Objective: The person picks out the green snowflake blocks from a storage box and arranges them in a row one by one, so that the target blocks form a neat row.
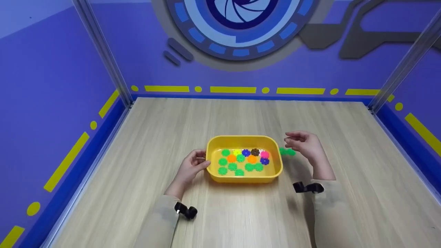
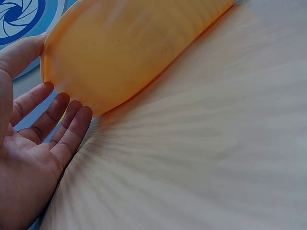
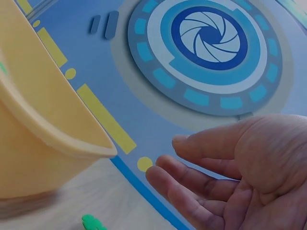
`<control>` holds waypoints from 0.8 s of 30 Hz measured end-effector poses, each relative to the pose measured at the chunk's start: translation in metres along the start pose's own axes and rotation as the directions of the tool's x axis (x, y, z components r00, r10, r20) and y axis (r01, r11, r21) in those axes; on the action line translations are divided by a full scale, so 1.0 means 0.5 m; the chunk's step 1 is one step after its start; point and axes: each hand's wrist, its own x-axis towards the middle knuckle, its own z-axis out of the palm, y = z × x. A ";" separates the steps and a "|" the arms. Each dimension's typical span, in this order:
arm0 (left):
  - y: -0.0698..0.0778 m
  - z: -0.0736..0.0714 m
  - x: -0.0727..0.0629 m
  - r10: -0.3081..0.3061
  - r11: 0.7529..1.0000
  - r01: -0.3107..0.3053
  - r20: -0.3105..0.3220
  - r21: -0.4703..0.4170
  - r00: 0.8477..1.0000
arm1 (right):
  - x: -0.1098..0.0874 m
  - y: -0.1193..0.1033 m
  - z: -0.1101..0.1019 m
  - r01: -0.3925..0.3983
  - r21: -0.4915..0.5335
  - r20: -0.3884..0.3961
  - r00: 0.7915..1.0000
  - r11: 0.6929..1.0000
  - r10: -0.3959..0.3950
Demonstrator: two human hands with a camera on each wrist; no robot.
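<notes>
A yellow plastic tub (image 1: 244, 179) sits on the table in front of the person. Inside lie several small notched discs, mostly green (image 1: 223, 171), with orange (image 1: 252, 159), purple (image 1: 264, 161), yellow, pink and brown ones. The left hand (image 1: 187, 168) holds the tub's left end, thumb at the rim and fingertips against the outer wall (image 2: 110, 57). To the right of the tub, the right hand (image 1: 306, 145) hovers with fingers loosely bent and nothing between them. Below its fingertips, green discs (image 1: 291, 152) lie on the table beside the tub's right wall.
The wooden table (image 1: 165, 120) is bounded by purple printed panels (image 1: 220, 77) at the back and both sides. Metal posts (image 1: 103, 51) stand at the rear corners. Each wrist wears a black camera strap (image 1: 308, 187).
</notes>
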 end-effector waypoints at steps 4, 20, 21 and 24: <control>-0.001 -0.002 -0.001 -0.005 1.000 0.005 0.002 0.012 1.000 | -0.001 -0.005 0.015 0.031 -0.058 0.019 0.999 0.998 -0.030; -0.003 -0.003 -0.001 0.018 1.000 -0.018 0.013 0.008 1.000 | -0.005 -0.038 0.082 0.104 -0.140 0.166 0.983 0.985 -0.080; -0.003 -0.003 -0.001 0.019 1.000 -0.019 0.013 0.009 1.000 | -0.005 -0.039 0.086 0.110 -0.145 0.179 0.980 0.983 -0.083; -0.005 -0.003 0.001 0.019 1.000 -0.019 0.013 0.008 1.000 | -0.005 -0.041 0.099 0.115 -0.158 0.221 0.972 0.981 -0.078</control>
